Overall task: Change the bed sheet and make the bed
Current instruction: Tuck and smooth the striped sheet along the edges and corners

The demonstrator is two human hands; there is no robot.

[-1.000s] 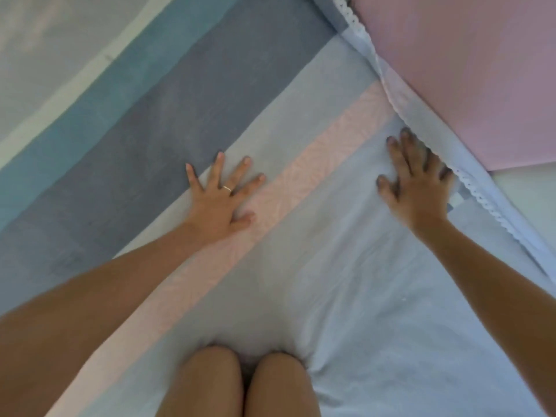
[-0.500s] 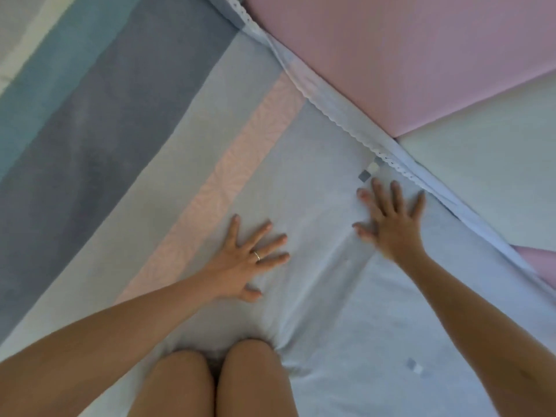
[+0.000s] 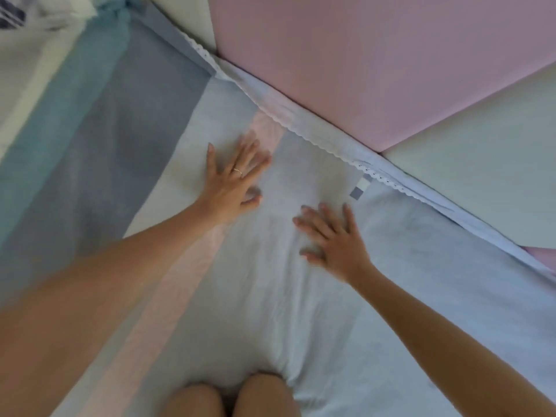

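Observation:
A striped bed sheet (image 3: 126, 152) in pale blue, pink, grey and teal covers the bed, with a white lace trim (image 3: 376, 176) along its far edge. My left hand (image 3: 234, 179), wearing a ring, lies flat on the sheet with fingers spread, blurred at the fingertips. My right hand (image 3: 334, 239) presses flat on the pale blue part, fingers apart, just short of a small grey and white label (image 3: 359, 188) by the trim. Neither hand holds anything. My knees (image 3: 234, 395) rest on the sheet at the bottom.
A padded wall panel in pink (image 3: 361, 61) and a pale green panel (image 3: 487, 176) stand right behind the sheet's trimmed edge. White bedding with a dark pattern (image 3: 27, 22) lies at the top left corner.
My left hand has slid forward along the pink stripe toward the trimmed edge. My right hand has drawn back a little from the label. The view has swung left, showing more wall panel.

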